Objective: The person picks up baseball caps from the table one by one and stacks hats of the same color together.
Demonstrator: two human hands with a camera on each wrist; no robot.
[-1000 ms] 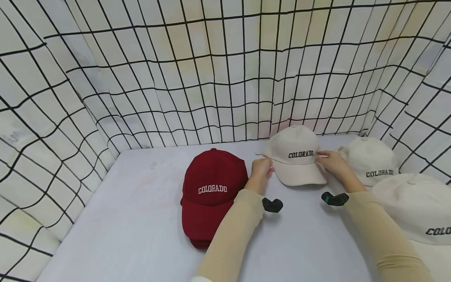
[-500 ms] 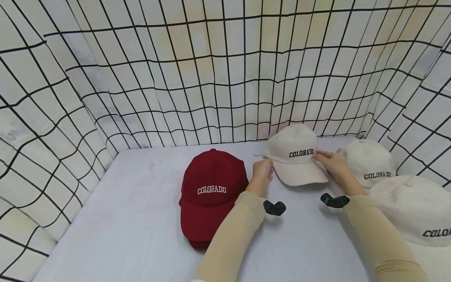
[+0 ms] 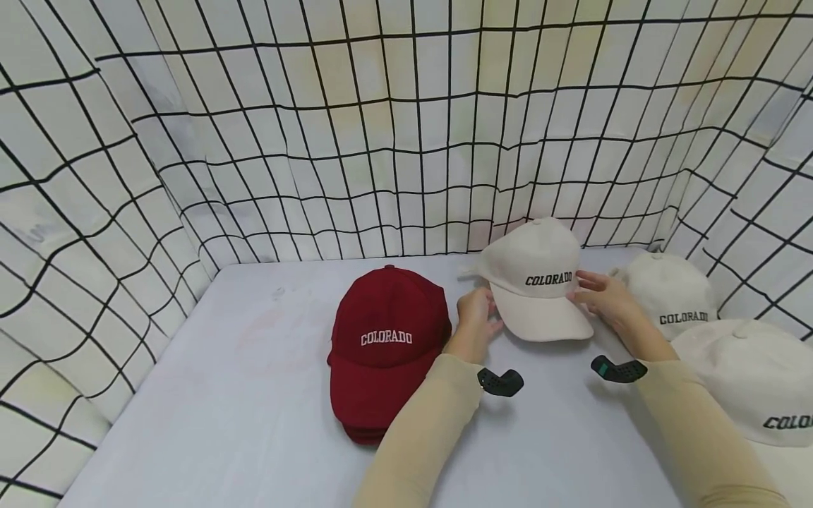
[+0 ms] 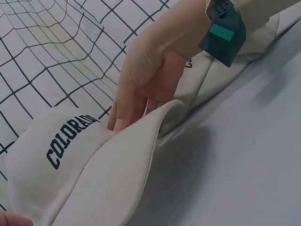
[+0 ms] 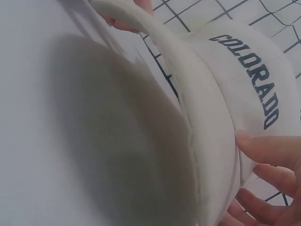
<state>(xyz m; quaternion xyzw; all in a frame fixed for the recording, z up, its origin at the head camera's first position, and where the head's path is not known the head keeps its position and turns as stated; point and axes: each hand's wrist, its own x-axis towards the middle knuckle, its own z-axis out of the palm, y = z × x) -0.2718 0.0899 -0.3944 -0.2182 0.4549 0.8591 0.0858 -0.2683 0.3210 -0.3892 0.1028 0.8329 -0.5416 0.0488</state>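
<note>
Fingers (image 5: 265, 207) half-curled on left hand (image 3: 475, 321) and right hand (image 3: 615, 305), pinching one white cap (image 3: 536, 254), with two pale caps (image 3: 667, 288) rightward and, head view only, two-plus red caps (image 3: 389, 307) leftward.

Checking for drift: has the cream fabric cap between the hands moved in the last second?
Yes, slightly upward in the head view: the cream fabric cap now stands higher against the black wall grid.

This looks like a staged work booth, more lab than home: black netting (image 3: 448, 147) over pale sheeting (image 3: 434, 127) closes in the worktop (image 3: 241, 381) at 9, 12 and 3 o'clock, and black wrist-worn devices (image 3: 502, 383) show at 4 and 5 o'clock in the head view.
</note>
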